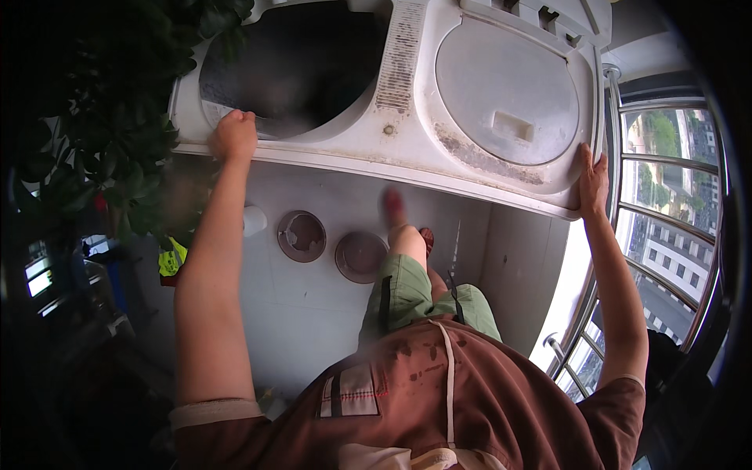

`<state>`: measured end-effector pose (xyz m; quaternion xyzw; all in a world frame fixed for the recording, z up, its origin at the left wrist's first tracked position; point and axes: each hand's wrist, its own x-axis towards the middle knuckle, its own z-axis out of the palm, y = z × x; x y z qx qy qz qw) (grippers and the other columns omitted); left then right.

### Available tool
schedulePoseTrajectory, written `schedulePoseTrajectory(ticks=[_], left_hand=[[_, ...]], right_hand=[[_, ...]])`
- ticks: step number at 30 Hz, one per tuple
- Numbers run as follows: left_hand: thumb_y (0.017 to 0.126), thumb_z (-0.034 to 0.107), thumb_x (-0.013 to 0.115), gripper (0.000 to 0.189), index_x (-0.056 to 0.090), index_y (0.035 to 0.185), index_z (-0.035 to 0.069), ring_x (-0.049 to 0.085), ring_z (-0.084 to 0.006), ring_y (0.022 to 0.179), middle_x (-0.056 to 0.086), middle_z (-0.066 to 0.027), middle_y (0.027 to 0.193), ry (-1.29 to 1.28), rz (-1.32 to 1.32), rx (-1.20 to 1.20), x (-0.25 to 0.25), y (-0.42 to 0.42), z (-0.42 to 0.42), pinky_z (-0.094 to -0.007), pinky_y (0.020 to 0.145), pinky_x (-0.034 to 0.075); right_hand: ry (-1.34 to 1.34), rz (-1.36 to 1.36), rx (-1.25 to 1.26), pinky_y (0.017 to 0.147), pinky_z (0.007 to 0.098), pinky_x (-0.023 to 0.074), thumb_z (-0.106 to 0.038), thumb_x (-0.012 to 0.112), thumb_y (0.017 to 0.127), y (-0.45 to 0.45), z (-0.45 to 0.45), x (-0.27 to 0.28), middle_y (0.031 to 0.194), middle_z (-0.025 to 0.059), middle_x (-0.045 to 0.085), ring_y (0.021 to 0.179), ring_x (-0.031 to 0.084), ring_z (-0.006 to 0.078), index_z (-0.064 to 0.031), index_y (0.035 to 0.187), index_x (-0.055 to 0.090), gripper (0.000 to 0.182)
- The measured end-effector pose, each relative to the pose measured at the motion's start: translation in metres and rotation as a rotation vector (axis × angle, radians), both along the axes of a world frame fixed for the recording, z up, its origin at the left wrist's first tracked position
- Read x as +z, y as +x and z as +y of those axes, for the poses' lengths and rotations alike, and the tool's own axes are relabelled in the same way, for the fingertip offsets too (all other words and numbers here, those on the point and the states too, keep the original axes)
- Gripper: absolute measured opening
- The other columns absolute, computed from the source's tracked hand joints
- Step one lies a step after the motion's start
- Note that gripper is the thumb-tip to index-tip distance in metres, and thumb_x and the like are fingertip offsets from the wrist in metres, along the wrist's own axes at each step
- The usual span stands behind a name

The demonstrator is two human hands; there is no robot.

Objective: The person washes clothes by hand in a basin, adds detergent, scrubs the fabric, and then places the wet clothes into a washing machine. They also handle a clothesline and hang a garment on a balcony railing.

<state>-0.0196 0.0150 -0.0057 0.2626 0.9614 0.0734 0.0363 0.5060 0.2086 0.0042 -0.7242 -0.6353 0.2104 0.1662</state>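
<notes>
A white twin-tub washing machine (388, 150) stands before me, its top stained brown and grimy. My left hand (236, 135) is closed over the front left rim, beside the uncovered wash tub (294, 70), whose inside is dark. At the front right corner, my right hand (593, 182) grips the machine's edge, with the thumb side on top and the palm against the side. Over the right-hand compartment lies a translucent round lid (505, 88) with a recessed handle (513, 126). A slotted vent strip (401, 59) runs between the two compartments.
Leafy plants (100, 129) crowd the left. Two round bowls (301, 236) rest on the grey floor (294, 317), near a white cylindrical object (254, 221). A metal window railing (670, 158) runs along the right, beside a wall (517, 252). My raised foot (393, 205) is blurred.
</notes>
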Motion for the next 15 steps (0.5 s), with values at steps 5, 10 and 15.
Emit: schedulePoseTrajectory(ticks=[5, 10, 15], left_hand=[[0.071, 0.035, 0.051, 0.023, 0.058, 0.065, 0.014, 0.057, -0.0288, 0.078, 0.063, -0.0026, 0.073, -0.014, -0.041, 0.019, 0.0, -0.004, -0.005, -0.0365, 0.072, 0.042], [0.071, 0.035, 0.05, 0.024, 0.058, 0.062, 0.014, 0.057, -0.0309, 0.076, 0.062, -0.0078, 0.073, -0.003, 0.01, -0.008, -0.01, -0.008, 0.0, -0.0366, 0.072, 0.042], [0.073, 0.028, 0.052, 0.023, 0.054, 0.064, 0.007, 0.052, -0.0374, 0.069, 0.059, -0.0133, 0.068, 0.232, 0.143, -0.15, -0.017, -0.007, 0.002, -0.0475, 0.066, 0.04]], right_hand=[[0.065, -0.031, 0.008, 0.083, 0.0375, 0.0407, -0.058, 0.043, 0.082, -0.002, -0.004, -0.007, 0.098, 0.0275, 0.056, 0.096, 0.054, 0.0389, 0.0025, 0.113, 0.042, 0.068], [-0.12, 0.024, -0.063, 0.089, 0.0377, 0.0382, -0.055, 0.042, 0.082, -0.013, -0.007, 0.007, 0.112, 0.0252, 0.051, 0.105, 0.05, 0.0346, 0.0015, 0.126, 0.035, 0.072], [-0.085, -0.027, -0.11, 0.083, 0.0437, 0.0406, -0.051, 0.04, 0.084, 0.0, -0.003, 0.011, 0.099, 0.026, 0.057, 0.095, 0.053, 0.0402, -0.0016, 0.119, 0.037, 0.061]])
